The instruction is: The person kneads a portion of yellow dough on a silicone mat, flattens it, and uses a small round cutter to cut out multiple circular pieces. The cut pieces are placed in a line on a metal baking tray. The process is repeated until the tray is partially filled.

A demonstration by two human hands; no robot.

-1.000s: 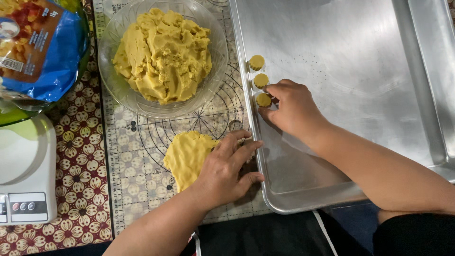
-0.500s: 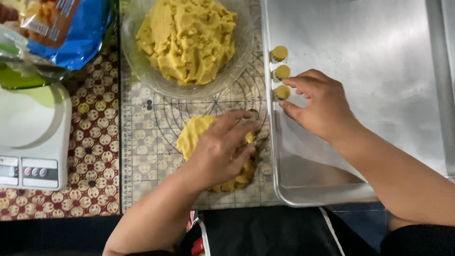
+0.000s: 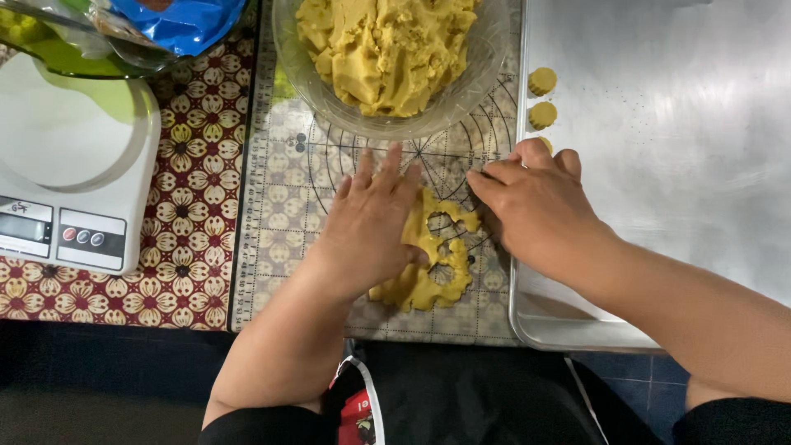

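Wide steel baking tray [image 3: 659,206] at right, gridded pastry mat [image 3: 288,214] beside it, glass bowl [image 3: 305,66] of yellow dough above. On the mat, flattened dough sheet [image 3: 428,284] with round holes cut out: probably soft, light, easily torn, best lifted from under its solid lower edge. Left hand [image 3: 367,227] flat and open on its left part, holding nothing; right hand [image 3: 535,206] curled at its upper right edge, contents impossible to tell.

Blue bag [image 3: 177,21], grey scale screen [image 3: 23,228]
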